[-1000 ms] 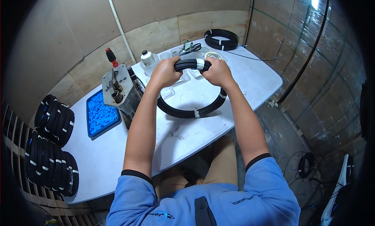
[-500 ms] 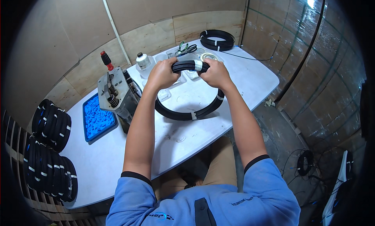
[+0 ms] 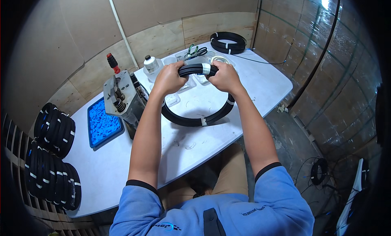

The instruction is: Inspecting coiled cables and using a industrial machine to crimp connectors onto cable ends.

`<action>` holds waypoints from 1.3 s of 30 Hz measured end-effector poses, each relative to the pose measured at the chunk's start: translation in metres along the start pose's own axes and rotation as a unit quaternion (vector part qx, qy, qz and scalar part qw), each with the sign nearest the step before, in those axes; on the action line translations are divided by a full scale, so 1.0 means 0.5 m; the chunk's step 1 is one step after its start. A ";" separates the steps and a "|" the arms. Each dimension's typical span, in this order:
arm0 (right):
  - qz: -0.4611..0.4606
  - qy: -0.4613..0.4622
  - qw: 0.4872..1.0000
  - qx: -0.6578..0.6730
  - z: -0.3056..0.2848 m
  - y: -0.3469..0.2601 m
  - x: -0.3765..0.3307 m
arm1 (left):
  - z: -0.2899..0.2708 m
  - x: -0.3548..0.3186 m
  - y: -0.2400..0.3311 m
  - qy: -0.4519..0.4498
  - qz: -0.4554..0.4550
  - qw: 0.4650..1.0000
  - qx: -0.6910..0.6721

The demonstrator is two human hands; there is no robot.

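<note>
A coil of black cable [image 3: 183, 120], bound with white tape bands, is held up over the white table by both hands. My left hand [image 3: 170, 78] grips its far side, fingers wrapped round the bundle. On the other side of a white tape band [image 3: 206, 69], my right hand [image 3: 225, 77] is closed round the same bundle. The coil tilts, its far side raised and its near side lower, close above the tabletop; whether it touches the table I cannot tell.
On the white table [image 3: 195, 144] stand a metal press-like machine [image 3: 129, 98], a blue tray [image 3: 93, 144] of small blue parts, a white bottle [image 3: 150, 64], cutters [image 3: 197, 52] and another black coil [image 3: 228, 43]. Several taped coils [image 3: 53, 175] are stacked at the left. Wrapped boxes [image 3: 321, 65] line the right.
The view has shifted very slightly. Both hands keep the same hold on the coil, which stays in nearly the same place.
</note>
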State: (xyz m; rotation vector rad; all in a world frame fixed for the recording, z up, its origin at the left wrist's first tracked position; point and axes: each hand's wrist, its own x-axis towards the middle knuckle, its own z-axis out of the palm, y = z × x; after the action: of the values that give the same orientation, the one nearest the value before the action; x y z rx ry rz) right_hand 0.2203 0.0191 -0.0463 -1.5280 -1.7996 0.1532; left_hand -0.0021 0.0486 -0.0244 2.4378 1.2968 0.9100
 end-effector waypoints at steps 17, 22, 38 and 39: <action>0.000 0.009 1.000 0.009 -0.003 -0.002 -0.005 | 0.000 -0.005 0.002 0.007 0.004 1.000 -0.002; 0.003 0.008 1.000 0.011 -0.001 -0.001 -0.007 | -0.001 -0.007 0.006 0.005 0.002 1.000 -0.001; -0.007 0.015 1.000 0.017 -0.004 -0.007 -0.016 | -0.002 -0.017 0.007 0.015 0.012 1.000 -0.003; -0.006 0.017 1.000 0.018 -0.003 -0.007 -0.018 | -0.002 -0.018 0.008 0.015 0.011 1.000 -0.003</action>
State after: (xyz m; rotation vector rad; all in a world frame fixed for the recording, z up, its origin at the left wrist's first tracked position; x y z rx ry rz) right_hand 0.2183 0.0096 -0.0473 -1.4856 -1.7708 0.1524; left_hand -0.0037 0.0388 -0.0255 2.4482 1.2782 0.9591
